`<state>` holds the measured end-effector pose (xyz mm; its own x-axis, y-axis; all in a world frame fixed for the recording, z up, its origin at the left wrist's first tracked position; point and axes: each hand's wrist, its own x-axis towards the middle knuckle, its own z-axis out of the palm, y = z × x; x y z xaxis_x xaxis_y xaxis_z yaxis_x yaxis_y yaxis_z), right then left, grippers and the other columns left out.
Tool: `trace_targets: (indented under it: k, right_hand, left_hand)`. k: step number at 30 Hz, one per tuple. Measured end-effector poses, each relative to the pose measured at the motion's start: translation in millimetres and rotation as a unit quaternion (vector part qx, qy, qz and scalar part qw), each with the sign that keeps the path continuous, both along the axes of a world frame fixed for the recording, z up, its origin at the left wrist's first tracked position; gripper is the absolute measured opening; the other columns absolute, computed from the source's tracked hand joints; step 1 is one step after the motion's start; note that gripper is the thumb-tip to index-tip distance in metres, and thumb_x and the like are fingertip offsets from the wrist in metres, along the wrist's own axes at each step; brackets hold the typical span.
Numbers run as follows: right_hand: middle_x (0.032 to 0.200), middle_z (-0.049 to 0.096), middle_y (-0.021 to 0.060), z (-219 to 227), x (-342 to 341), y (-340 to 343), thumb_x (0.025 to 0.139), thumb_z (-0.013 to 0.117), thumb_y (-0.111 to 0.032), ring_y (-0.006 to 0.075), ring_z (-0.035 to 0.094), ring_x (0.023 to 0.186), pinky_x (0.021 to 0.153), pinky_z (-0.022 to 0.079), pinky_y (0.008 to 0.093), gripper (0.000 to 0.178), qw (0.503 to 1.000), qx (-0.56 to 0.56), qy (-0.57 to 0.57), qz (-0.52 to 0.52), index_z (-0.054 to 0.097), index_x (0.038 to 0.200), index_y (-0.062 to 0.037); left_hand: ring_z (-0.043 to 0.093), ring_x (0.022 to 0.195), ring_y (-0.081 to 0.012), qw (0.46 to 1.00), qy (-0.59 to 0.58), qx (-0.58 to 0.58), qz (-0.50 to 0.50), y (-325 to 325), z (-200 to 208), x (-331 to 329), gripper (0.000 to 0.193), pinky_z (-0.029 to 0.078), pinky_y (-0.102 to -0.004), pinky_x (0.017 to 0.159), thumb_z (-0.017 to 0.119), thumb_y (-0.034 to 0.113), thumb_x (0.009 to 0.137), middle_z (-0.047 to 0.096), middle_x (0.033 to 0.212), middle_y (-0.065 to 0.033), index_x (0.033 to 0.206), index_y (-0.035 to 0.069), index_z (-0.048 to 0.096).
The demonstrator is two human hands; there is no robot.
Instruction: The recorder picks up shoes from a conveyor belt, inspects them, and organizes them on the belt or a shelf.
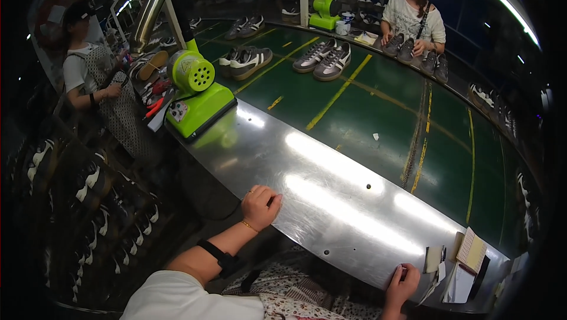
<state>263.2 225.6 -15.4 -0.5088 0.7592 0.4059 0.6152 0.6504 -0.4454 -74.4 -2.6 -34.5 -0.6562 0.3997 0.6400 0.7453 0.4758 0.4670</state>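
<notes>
Both our hands rest at the near edge of the metal worktop (pixel 283 163), which seems to serve as a support for them. Our left hand (pixel 260 206) sits on the rim with its fingers curled in, the thumb alongside; we see nothing held there. Our right hand (pixel 403 286) lies farther along the same edge, its fingers bent in too; we cannot see into the palm, but nothing shows in the grip.

The notepad (pixel 471 250) stands just right of our right fingers, with loose papers (pixel 459 284) below it, probably kept at that end to be within reach. The green blower (pixel 199 110) stands at the worktop's left end, beyond our left fingers and apart from them.

Past the worktop, well apart from our fingers, shoes (pixel 332 67) sit on the green belt (pixel 378 119), side by side, likely so that each pair stays together; yellow lines (pixel 339 91) seem to mark off their spaces. Across the belt, a co-worker (pixel 407 20) has both hands at other shoes (pixel 406 51).
</notes>
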Motion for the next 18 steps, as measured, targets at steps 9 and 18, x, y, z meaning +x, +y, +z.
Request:
trace_targets:
  k: [9,18]
  right_hand:
    - [0.067,0.047,0.0066,-4,-14,8,0.076,0.062,-0.01,0.0234,0.047,0.066,0.063,0.038,0.035,0.011,0.999,-0.026,0.002,-0.038,0.059,0.085,-0.0044]
    - [0.06,0.045,0.0052,-16,-24,22,0.077,0.063,-0.011,0.0172,0.044,0.054,0.052,0.035,0.0319,0.011,0.989,-0.106,0.012,-0.097,0.059,0.084,-0.0042]
  left_hand:
    - [0.056,0.066,-0.0265,1.0,0.007,0.001,0.011,2,-5,-3,0.013,0.045,-0.0352,0.058,0.066,0.014,0.071,0.058,0.069,-0.0063,0.064,0.007,0.057]
    - [0.056,0.068,-0.0271,1.0,0.007,0.009,0.008,4,-7,-6,0.004,0.045,-0.0349,0.061,0.059,0.004,0.068,0.058,0.071,-0.0073,0.066,0.007,0.057]
